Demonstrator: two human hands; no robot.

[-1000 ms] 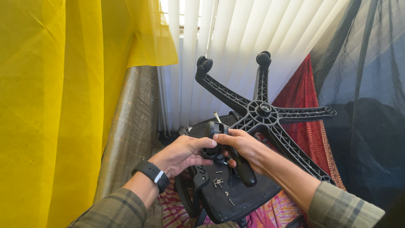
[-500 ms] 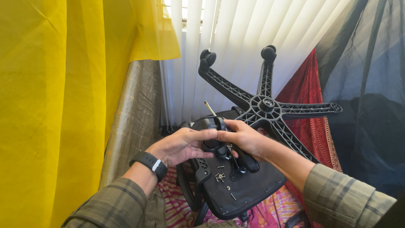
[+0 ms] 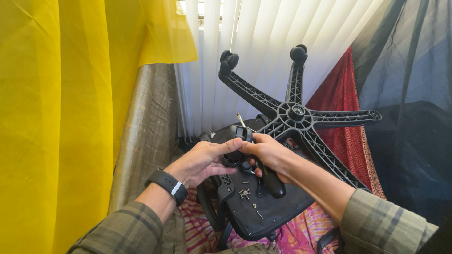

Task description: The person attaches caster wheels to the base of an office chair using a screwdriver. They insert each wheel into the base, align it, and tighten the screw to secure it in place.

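Black caster (image 3: 237, 141) half hidden, both hands gripping

Chair base (image 3: 294, 113) matt black ribbed plastic; screws (image 3: 244, 193) shiny metal; yellow curtain (image 3: 56, 117) sheer cloth.

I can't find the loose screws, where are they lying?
In the head view the loose screws lie on the black underside of the overturned chair seat, low in the middle, just below the right hand and the dark screwdriver handle it holds.

packages: none anywhere in view
labels/signs: none either
screens: none showing; only a plain black wristband (image 3: 166, 183) on the left wrist
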